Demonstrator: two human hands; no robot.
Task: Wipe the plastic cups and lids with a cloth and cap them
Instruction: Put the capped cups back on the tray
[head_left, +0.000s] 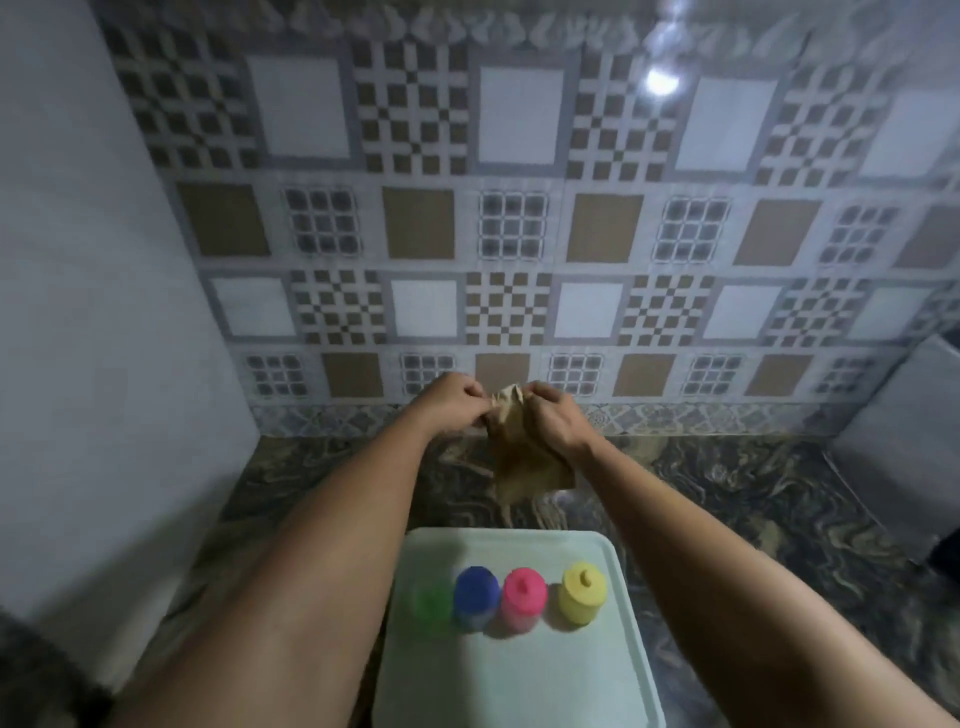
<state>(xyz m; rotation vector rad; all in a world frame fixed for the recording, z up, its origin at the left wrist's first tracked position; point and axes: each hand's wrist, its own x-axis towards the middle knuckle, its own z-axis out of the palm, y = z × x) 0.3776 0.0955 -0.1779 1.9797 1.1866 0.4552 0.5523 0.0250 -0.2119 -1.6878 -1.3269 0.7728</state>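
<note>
The tan cloth (524, 447) hangs limp over the marbled counter (727, 499) — soft, light, best bunched at its top edge — where the left hand (449, 402) and right hand (553, 418) both pinch it closed-fingered. Below, green (431, 605), blue (475, 597), pink (523, 597) and yellow cups (583, 592) stand capped in a row on the pale tray (519, 686) — probably light, slick plastic.

Both bare forearms stretched forward and converging. Left hand (451, 400) raised, back up, fingers curled and pinched on the top edge of a brown cloth (524, 452). Right hand (551, 415) just beside it, fingers closed on the same cloth, wrist bent slightly down.
</note>
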